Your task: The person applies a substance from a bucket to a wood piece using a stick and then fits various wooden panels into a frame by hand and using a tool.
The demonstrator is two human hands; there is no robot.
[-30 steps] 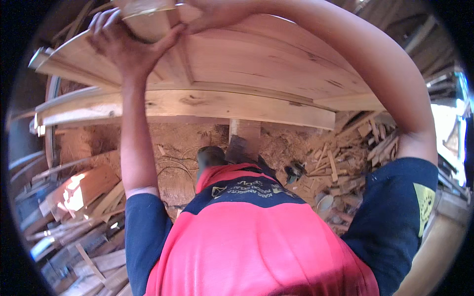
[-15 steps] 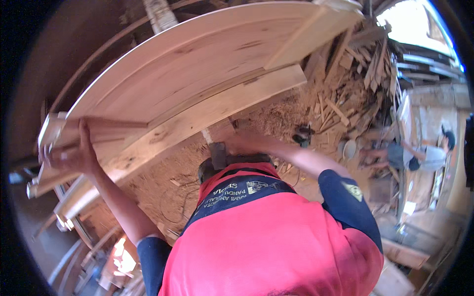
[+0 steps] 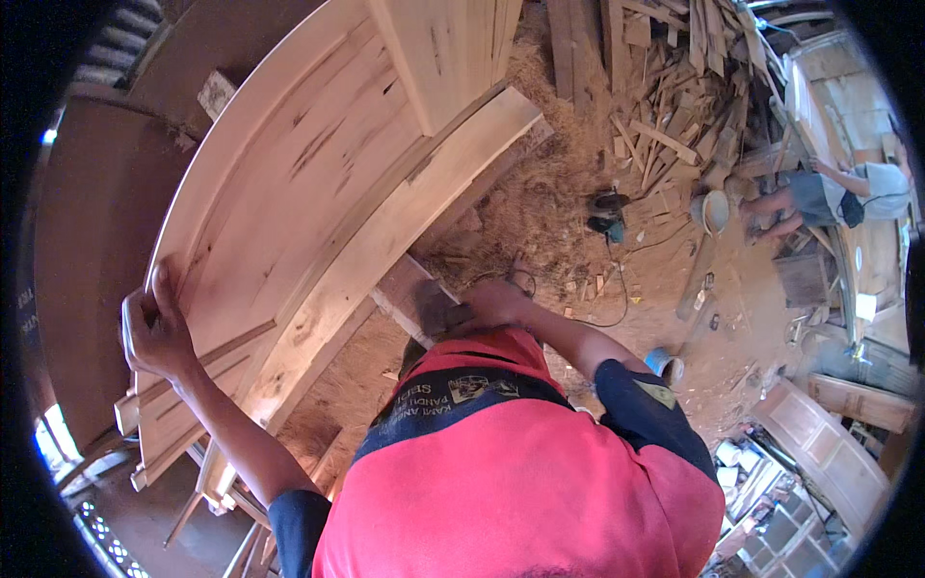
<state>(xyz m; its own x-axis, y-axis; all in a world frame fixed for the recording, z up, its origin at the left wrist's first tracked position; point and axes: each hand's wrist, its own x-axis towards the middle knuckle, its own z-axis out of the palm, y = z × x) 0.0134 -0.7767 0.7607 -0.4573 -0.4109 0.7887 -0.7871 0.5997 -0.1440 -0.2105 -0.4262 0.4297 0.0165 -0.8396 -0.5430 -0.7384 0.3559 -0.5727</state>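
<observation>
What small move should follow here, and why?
Probably bring the right hand back up to the wooden door panel. Only the left hand grips its edge, and the big panel stands tilted above the sawdust-covered floor, so a second grip would likely steady it.

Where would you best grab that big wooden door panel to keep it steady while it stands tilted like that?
Probably on the long outer edge of the wooden door panel, coming from its left side, where the left hand already wraps the rim. The face is broad and flat with nothing to close on; the thin edge fits a hand. The right hand reaches under the lower rail.
</observation>
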